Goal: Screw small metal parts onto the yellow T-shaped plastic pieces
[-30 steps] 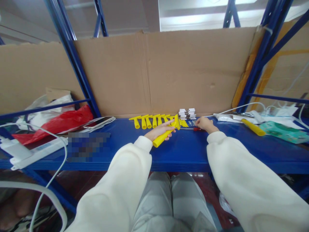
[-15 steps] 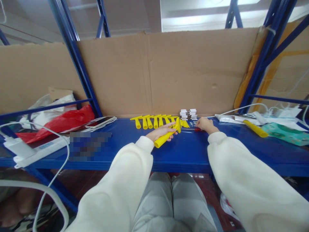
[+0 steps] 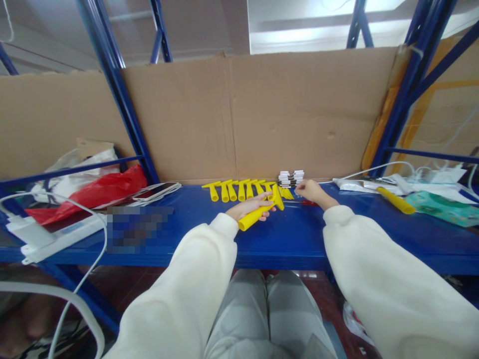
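Observation:
My left hand (image 3: pixel 245 206) is wrapped round the handle of a yellow T-shaped plastic tool (image 3: pixel 253 218), like a scraper, with its wide head pointing away to the right. To the right of that head, my right hand (image 3: pixel 311 191) hovers low over the table with its fingertips pinched; whatever they hold is too small to make out. Just below this hand lies a screwdriver with a red handle (image 3: pixel 309 203). Small yellow pieces (image 3: pixel 286 193) sit between the two hands. Behind them stand stacked white pieces (image 3: pixel 291 178) with dark middles.
A row of several similar yellow tools (image 3: pixel 232 190) lies along the cardboard wall (image 3: pixel 187 119). On the right are another yellow handle (image 3: pixel 395 200) and a green packet (image 3: pixel 443 207). A phone (image 3: pixel 156 191), a red bag (image 3: pixel 108 189) and a white power strip (image 3: pixel 63 237) lie left.
My right hand has shifted a little to the left, away from the screwdriver handle and nearer the small yellow pieces. The left hand keeps its hold on the yellow tool, which has turned slightly.

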